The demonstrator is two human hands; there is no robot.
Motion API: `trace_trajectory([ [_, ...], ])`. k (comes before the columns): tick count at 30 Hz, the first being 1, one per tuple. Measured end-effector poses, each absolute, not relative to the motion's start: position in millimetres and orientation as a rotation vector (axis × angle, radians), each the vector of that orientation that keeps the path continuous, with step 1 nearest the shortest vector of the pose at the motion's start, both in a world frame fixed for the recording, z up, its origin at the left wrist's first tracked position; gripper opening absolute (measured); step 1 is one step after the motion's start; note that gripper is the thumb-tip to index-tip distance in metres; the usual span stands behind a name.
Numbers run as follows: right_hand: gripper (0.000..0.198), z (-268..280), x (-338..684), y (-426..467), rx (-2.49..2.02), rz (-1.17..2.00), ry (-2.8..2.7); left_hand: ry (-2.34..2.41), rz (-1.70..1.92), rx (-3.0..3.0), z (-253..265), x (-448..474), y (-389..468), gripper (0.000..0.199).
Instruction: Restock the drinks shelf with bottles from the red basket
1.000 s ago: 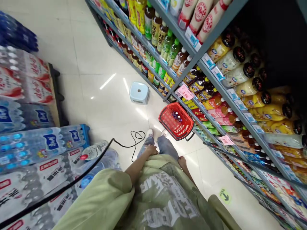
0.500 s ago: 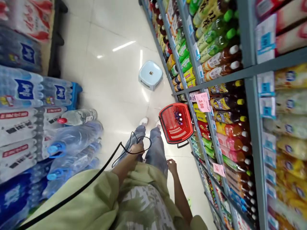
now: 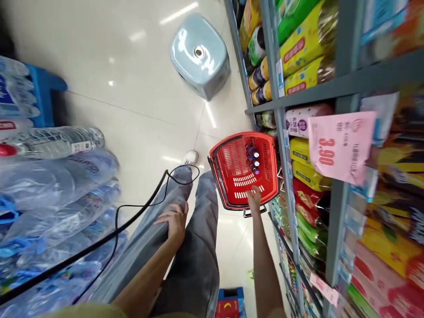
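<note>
My left hand [image 3: 174,223] lies on my left trouser leg [image 3: 152,238] near the knee, with its fingers spread. My right hand [image 3: 254,201] reaches over the near end of a red shopping basket [image 3: 228,194], fingers loosely bent and apart, holding nothing that I can see. Whether it touches the basket rim I cannot tell. Several small dark purple bottles [image 3: 253,160] with pale and purple caps stand together inside the basket. A black basket handle [image 3: 215,176] lies along the left rim. Another black handle part sticks out at the near end.
Shelves of drink bottles [image 3: 306,152] line the right side, with a pink price tag [image 3: 342,145] jutting out. A light blue stool [image 3: 200,53] stands ahead on the tiled floor. Large water bottles [image 3: 62,181] are stacked at left. A black cable [image 3: 99,247] crosses in front of me.
I have bent down, so the basket, stool and shelves look nearer. My right hand has moved forward to the basket. My left hand has spread out on my leg.
</note>
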State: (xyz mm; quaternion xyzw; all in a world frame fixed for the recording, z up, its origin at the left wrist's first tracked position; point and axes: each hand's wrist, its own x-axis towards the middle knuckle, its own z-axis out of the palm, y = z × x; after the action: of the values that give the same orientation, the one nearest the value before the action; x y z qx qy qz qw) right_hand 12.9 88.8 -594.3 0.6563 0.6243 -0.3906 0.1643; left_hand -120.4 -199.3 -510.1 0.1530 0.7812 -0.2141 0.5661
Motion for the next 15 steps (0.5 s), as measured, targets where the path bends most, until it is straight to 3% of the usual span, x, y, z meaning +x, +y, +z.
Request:
trace_trajectory([
  [5,0.061,-702,-2,154,1.92,-0.744,1.909,1.693,-0.753,0.756,-544,-110,-198,0.059],
  [8,0.053,-744,-3,165,1.944,-0.638,1.901,1.675,-0.823,0.818,-553,-102,-209,0.058],
  [12,0.028,-765,6,146,2.006,-0.566,1.85,1.659,-0.842,0.822,-560,-100,-223,0.056],
  [15,0.024,-763,12,121,2.033,-0.568,1.841,1.631,-0.833,0.742,-564,-103,-227,0.059],
])
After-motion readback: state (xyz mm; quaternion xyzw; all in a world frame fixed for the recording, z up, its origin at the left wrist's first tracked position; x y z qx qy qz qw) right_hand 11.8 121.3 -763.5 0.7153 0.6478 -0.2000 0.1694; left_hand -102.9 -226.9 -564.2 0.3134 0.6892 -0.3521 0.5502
